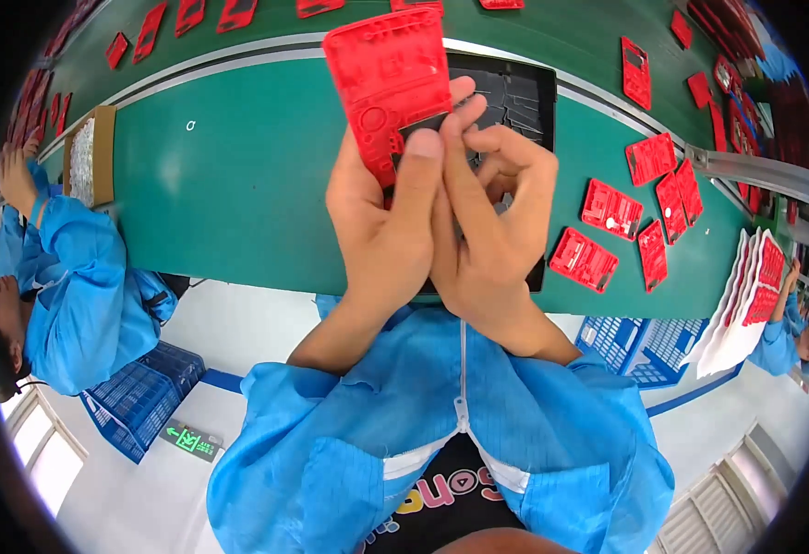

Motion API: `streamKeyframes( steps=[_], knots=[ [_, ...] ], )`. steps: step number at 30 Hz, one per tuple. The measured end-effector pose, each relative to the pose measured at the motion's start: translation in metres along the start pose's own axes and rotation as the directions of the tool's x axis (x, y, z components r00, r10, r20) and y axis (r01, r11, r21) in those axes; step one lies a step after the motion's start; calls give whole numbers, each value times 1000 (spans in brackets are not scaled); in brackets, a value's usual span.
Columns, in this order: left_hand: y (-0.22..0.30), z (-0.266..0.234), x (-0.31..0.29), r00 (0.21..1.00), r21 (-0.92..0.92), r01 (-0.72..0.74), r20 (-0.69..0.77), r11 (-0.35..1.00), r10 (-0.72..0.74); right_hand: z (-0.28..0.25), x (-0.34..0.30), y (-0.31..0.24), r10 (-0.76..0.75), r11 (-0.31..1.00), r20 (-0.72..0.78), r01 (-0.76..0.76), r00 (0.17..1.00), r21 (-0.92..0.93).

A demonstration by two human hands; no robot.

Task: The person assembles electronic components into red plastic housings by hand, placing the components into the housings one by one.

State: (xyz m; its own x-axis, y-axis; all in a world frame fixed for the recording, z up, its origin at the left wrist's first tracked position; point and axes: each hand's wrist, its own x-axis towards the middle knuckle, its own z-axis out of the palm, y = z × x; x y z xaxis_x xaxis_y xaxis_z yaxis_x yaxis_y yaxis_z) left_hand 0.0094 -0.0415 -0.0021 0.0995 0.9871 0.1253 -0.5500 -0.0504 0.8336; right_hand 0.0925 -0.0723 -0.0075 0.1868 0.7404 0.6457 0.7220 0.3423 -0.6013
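Green workbench (229, 185), 1. Black tray (550, 106), 1, on the bench, behind the hands. Left hand (381, 231): clasped round 1 red plastic housing (391, 69), raised above the bench at the tray's left side. Right hand (497, 231): fingers bent, close against the left thumb; pinch cannot be told. Loose red housings (611, 210), 6, on the bench at right. Dark flat piece (430, 121), 1, under the left thumb, against the held housing.
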Motion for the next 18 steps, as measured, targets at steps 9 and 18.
streamKeyframes(
  steps=[9,18],
  knots=[
    [-5,1,6,986,81,65,-155,995,-52,-15,17,24,488,550,429,-649,760,525],
    [0,1,21,980,-118,199,4,973,-200,-30,36,18,228,893,222,-294,948,340]
  ],
)
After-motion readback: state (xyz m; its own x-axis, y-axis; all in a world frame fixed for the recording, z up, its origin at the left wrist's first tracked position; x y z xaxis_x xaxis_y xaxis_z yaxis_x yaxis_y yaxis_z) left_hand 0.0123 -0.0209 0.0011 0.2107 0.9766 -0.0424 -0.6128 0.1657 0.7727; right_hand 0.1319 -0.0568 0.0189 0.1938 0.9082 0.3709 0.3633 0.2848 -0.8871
